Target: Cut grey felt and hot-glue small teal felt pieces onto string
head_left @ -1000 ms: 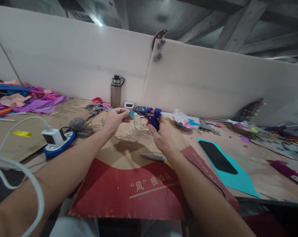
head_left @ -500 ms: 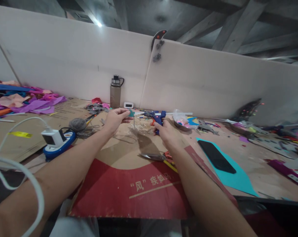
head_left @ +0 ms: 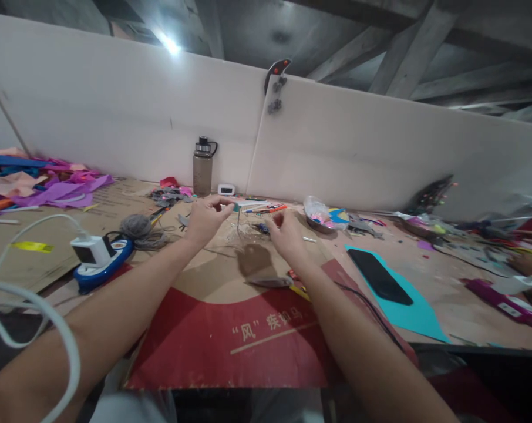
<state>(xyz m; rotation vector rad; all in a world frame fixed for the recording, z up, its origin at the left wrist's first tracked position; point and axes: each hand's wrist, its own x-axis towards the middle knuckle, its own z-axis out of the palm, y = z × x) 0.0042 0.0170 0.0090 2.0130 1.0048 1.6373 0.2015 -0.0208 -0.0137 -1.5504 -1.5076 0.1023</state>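
Note:
My left hand pinches a small teal piece between thumb and fingertips, and a thin grey strand hangs below it. To its right, my right hand is raised over the cardboard with fingers loosely bent and apart. The glue gun lies behind and below this hand; its nozzle shows on the left and its glue stick on the right, while its body is mostly hidden. Pliers or scissors with a metal end and yellow-red handles lie near my right wrist.
A bottle stands by the white partition. Grey yarn and a blue power strip lie left. On the right are a phone on turquoise sheet, a bowl of bits, a magenta tool and another person's hand.
My right hand has lowered the blue glue gun onto the work surface and come off its handle. My left hand still holds the teal piece. Another person's hands have appeared at far right.

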